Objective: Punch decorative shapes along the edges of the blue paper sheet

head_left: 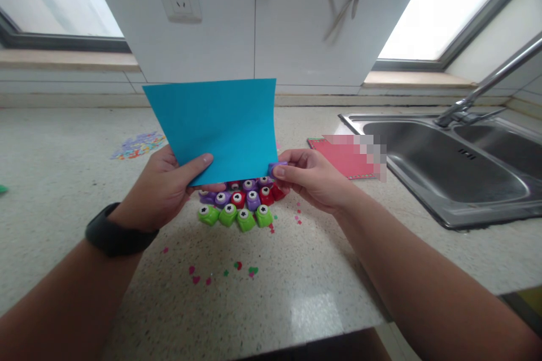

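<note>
Here, four green punches (236, 215), one blue sheet (220, 127).

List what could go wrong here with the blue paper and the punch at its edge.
1. The left hand pinches the blue paper only at its lower edge, so the upright sheet may bend or slip in the purple punch that the right hand holds at the corner.
2. The cluster of green, purple and red punches lies right under the hands; a bump could scatter them.
3. Punched bits may spread on the countertop.
</note>
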